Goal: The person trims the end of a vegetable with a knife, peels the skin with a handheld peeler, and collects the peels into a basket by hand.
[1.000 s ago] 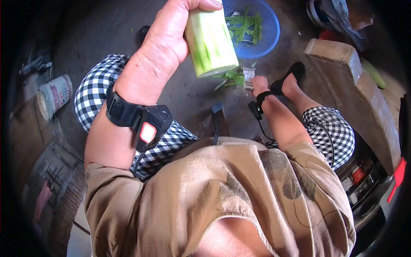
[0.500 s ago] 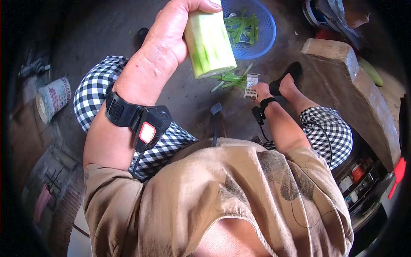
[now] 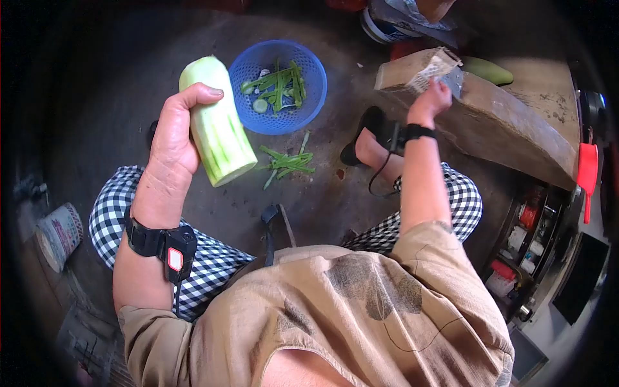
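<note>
My left hand (image 3: 177, 129) is wrapped around a peeled pale green gourd (image 3: 222, 138), which stands tilted with its cut end toward me. Out to the right, my right hand (image 3: 433, 102) grips a flat metal grater (image 3: 436, 69) with rows of holes, over the end of a low concrete ledge. Whether the grater touches the ledge I cannot tell. Green peel strips (image 3: 289, 162) lie on the floor between my feet. Just beyond them, a blue plastic basket (image 3: 314, 116) holds more peelings and some round slices.
A whole green gourd (image 3: 488, 70) lies behind the concrete ledge (image 3: 516, 116). A white printed bucket (image 3: 59, 235) stands at the left. On the right are a red plastic utensil (image 3: 587, 169) and a rack of small items (image 3: 525, 232). A bucket (image 3: 380, 29) stands at the back.
My right hand has lifted the grater from beside the floor peelings to the ledge. The view has shifted, and my left hand, still around the gourd, sits lower and farther left.
</note>
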### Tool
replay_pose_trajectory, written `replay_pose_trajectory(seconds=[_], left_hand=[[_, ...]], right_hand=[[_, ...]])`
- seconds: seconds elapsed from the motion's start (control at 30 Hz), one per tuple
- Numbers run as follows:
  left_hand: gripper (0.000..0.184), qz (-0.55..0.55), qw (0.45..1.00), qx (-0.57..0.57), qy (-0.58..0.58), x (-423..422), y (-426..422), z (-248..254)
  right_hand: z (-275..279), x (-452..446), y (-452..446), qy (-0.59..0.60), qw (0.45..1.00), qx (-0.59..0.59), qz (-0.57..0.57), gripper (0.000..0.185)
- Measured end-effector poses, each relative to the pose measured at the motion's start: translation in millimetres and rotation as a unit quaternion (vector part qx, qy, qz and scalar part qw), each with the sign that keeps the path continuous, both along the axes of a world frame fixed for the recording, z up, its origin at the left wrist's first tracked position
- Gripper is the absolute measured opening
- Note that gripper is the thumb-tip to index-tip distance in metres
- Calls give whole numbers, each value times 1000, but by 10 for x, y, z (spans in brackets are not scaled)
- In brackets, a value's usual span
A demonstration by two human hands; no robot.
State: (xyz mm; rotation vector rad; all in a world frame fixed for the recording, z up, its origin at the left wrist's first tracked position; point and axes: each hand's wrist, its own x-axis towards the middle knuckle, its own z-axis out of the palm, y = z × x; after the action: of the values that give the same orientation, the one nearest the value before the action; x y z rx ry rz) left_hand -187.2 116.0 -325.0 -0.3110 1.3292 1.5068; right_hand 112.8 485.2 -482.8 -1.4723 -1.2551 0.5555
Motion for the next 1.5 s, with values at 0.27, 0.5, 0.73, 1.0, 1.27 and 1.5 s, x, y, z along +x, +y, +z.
replay_pose_trajectory(seconds=[0.27,0.5,0.73,1.0,1.27,1.5], left_hand=[[53,11,1000,-12,1,91,19,10],[50,12,1000,-10,2,13,-17,-117],[54,7,998,38,41,-83,-103,-130],[52,18,1000,6,11,-202,-164,-88],[44,20,999,3,-33,-268,-189,-281],[49,-1,997,-77,-12,-214,-123,-290]], right_hand=[[273,758,1156,-260,938,-226,-42,41],[414,778,952,-374,887,-255,-98,44],[-233,-405,-619,-233,937,-151,211,26],[-1622,-384,-2971,-544,552,-134,618,19],[-1945,-364,-3123,-610,532,60,584,32],[-2111,-228,-3161,-562,547,-45,619,37]])
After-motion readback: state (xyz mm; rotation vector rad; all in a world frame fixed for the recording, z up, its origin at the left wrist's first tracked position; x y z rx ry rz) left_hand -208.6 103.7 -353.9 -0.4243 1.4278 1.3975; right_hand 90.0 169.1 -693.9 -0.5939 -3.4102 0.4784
